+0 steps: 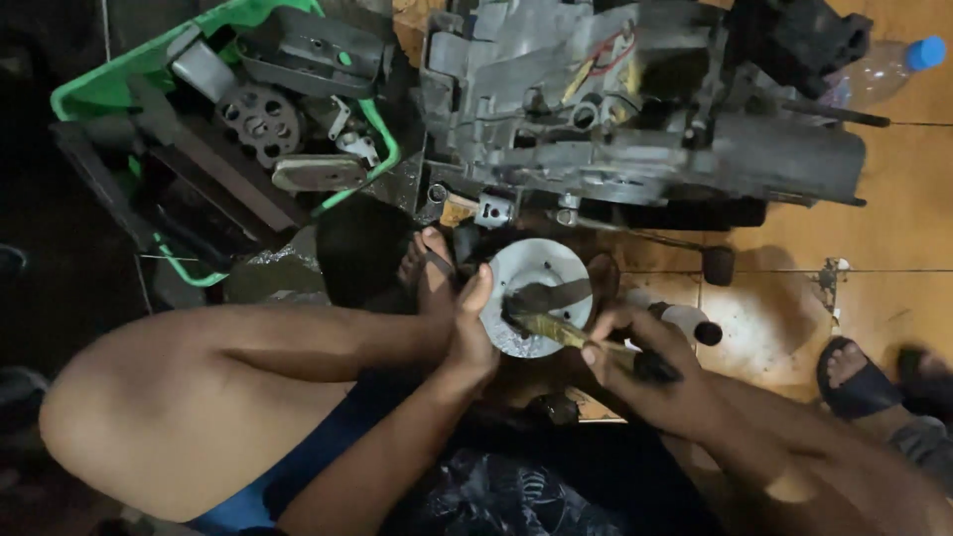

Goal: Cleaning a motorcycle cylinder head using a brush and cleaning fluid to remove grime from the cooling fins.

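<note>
A round metal disc-shaped part (pixel 541 266) sits low in the middle of the view, in front of a large grey engine block (pixel 635 109). My left hand (pixel 469 333) grips the disc's left edge and holds it steady. In my right hand (pixel 645 362) is a brush (pixel 566 330) with a dark handle, and its bristles lie across the disc's face. My bare left knee (pixel 169 397) and sandalled left foot (pixel 429 273) are beside the disc.
A green plastic crate (pixel 109 84) at the upper left holds several metal engine parts. A clear bottle with a blue cap (pixel 893 65) lies at the upper right. Another sandalled foot (pixel 859 377) rests on the orange tiled floor at the right.
</note>
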